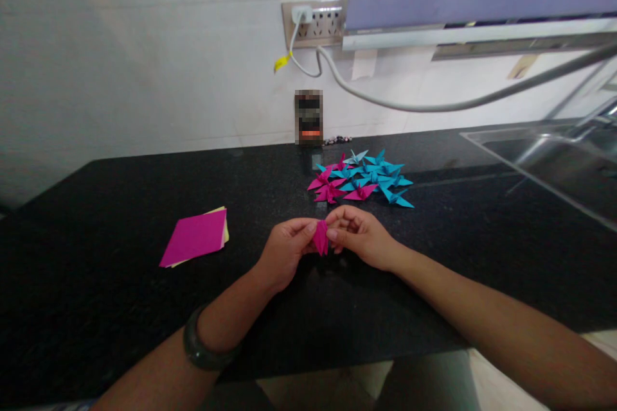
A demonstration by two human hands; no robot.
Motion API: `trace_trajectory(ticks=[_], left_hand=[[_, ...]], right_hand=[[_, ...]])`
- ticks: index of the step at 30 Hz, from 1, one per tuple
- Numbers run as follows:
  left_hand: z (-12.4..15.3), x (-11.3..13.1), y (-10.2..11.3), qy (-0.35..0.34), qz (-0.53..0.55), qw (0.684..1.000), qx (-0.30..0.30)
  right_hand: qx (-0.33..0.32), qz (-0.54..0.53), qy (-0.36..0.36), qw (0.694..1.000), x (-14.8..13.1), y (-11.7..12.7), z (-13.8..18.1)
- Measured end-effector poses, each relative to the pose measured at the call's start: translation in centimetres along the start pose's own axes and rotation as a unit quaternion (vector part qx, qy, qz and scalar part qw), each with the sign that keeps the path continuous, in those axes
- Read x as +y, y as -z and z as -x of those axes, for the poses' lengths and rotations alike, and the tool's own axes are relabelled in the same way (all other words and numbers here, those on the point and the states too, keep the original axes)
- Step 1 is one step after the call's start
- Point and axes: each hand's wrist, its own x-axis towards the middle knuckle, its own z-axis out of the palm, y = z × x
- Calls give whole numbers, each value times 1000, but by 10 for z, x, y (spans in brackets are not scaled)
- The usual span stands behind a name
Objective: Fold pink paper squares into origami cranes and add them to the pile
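Both hands meet over the black stone countertop (120,205), pinching one small folded piece of magenta paper (320,237) between them. The left hand (284,250) is curled, its thumb and fingertips closed on the left edge of the folded paper; a dark bangle (205,347) circles its wrist. The right hand (359,234) is likewise curled, with thumb and forefinger closed on the right edge of the same piece. The folded paper stands roughly upright, pointed end down, just above the countertop surface.

Behind the folded paper, toward the wall, lies a cluster of finished paper cranes (361,180) in magenta and blue, touching and overlapping one another. To the left of the folded paper, well apart from it, lies a flat stack of square sheets (195,237), magenta on top with a yellow edge showing beneath. Beyond the cranes, a wall socket strip (313,22) carries a white plug and cable. A steel sink (554,154) lies far to the right.
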Motion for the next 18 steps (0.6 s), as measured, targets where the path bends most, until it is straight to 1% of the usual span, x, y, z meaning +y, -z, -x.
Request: trace_trajectory(ticks=[4, 6, 8, 11, 13, 16, 18], left_hand=[[0, 1, -1, 2, 6, 1000, 6], [0, 0, 0, 3, 9, 1000, 3], [-1, -1, 0, 6, 11, 1000, 4], [-1, -2, 1, 9, 13, 999, 29], [-1, -3, 1, 2, 15, 999, 49], [-2, -3, 2, -16, 27, 998, 52], [-3, -3, 2, -18, 39, 998, 40]], right_hand=[[-11, -14, 12, 1000, 3, 1, -1], [-16, 9, 33, 999, 3, 1, 0], [-17, 71, 73, 995, 3, 1, 1], [-19, 184, 140, 973, 1, 2, 3], [-20, 222, 162, 961, 1, 3, 3], [-5, 221, 164, 961, 2, 6, 1], [10, 209, 147, 967, 3, 7, 0]])
